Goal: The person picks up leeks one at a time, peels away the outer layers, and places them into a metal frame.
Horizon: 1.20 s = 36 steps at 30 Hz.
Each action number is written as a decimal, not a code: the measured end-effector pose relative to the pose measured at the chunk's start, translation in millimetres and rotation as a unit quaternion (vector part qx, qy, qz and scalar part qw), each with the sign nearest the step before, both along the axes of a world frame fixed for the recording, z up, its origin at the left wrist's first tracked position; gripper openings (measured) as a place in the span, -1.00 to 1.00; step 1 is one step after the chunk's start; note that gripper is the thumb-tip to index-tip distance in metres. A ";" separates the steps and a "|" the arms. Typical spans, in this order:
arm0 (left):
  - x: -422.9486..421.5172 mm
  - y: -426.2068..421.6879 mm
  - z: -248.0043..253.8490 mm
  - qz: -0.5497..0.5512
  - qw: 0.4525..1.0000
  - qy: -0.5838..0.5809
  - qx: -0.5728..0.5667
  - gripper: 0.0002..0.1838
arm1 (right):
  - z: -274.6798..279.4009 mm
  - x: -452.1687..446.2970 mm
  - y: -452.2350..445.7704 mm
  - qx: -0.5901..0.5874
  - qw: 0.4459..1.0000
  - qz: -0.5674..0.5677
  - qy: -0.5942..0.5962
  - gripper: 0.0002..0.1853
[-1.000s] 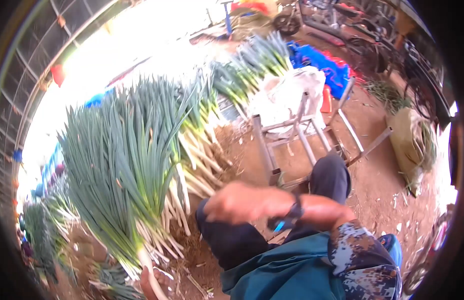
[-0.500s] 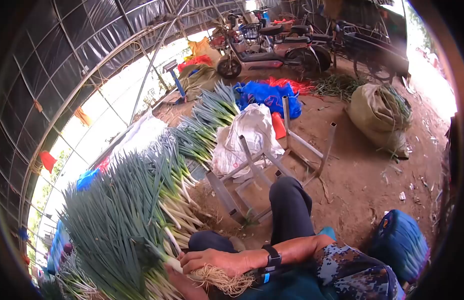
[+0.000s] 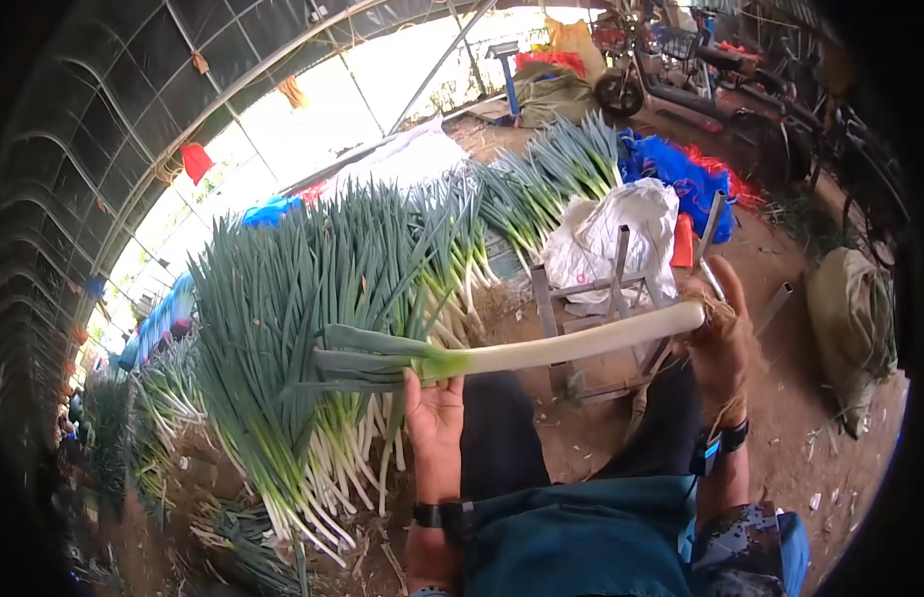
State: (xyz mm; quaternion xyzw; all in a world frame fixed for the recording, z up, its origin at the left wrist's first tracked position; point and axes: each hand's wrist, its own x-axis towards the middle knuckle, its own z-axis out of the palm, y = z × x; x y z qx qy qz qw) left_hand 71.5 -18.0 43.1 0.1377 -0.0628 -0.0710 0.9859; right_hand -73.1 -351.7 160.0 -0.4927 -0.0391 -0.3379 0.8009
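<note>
A long green onion (image 3: 581,344) with a thick white stalk lies almost level across the front of my body. My left hand (image 3: 434,413) holds it from below where the white turns to green leaves. At the root end, my right hand (image 3: 718,348) holds the stalk, palm partly towards me. Pale brown stringy fibres (image 3: 725,323) hang around that hand; whether they are roots or twine I cannot tell. Beyond my left hand, a dense heap of green onions (image 3: 303,308) stands with leaves up and white ends down.
Ahead is an upturned metal stool frame (image 3: 621,289) beside a white sack (image 3: 621,224). Blue netting (image 3: 681,174) lies farther back. A stuffed tan sack (image 3: 848,328) sits at right, and electric scooters (image 3: 701,99) stand at the back.
The view has swung left. Both hands have risen from my lap and moved apart, and the green onion now stretches level between them. The fibres remain at my right hand.
</note>
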 end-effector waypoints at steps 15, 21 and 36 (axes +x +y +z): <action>54.1 -8.2 27.5 -0.016 0.988 -0.060 0.140 -0.47 | -81.7 -2.5 -40.3 -0.401 0.870 0.012 0.288 -0.71; 92.9 -21.1 27.6 -0.077 0.974 -0.035 0.210 -0.50 | -100.2 20.3 -9.0 -0.496 0.768 0.221 0.340 -0.58; 180.7 -211.3 60.6 -0.236 0.843 -0.198 0.440 -0.59 | -39.2 53.3 -164.5 -0.364 0.862 -0.142 0.322 -0.51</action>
